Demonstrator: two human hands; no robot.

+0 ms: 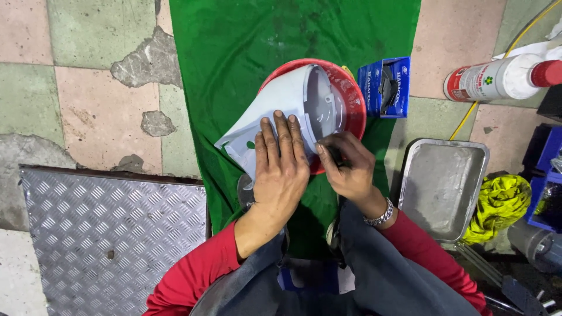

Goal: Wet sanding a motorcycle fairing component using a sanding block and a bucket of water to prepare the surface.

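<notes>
— Sanding or rubbing down, by the look of it. Grey-white plastic panel (275, 111) propped across the red basin (354, 96), over the green cloth (234, 47) on the tiled floor.

— And the hands?

— Left hand (281, 169) laid flat on the panel, fingers spread and straight, palm down, pinning it against the basin rim. Right hand (346, 167) curled shut around a small dark piece (335, 153), pressed at the panel's near edge; hard to tell whether pad or paper.

— Next move?

— Probably steady downward pressure from the left while short strokes run along that edge. Calls for keeping the panel from sliding off the basin. Only a judgement, though.

— Around it?

— Blue box (385, 86) just beside the basin, metal tray (445, 187) to the right, spray can (497, 79) lying farther off, yellow rag (500, 202) past the tray.
</notes>
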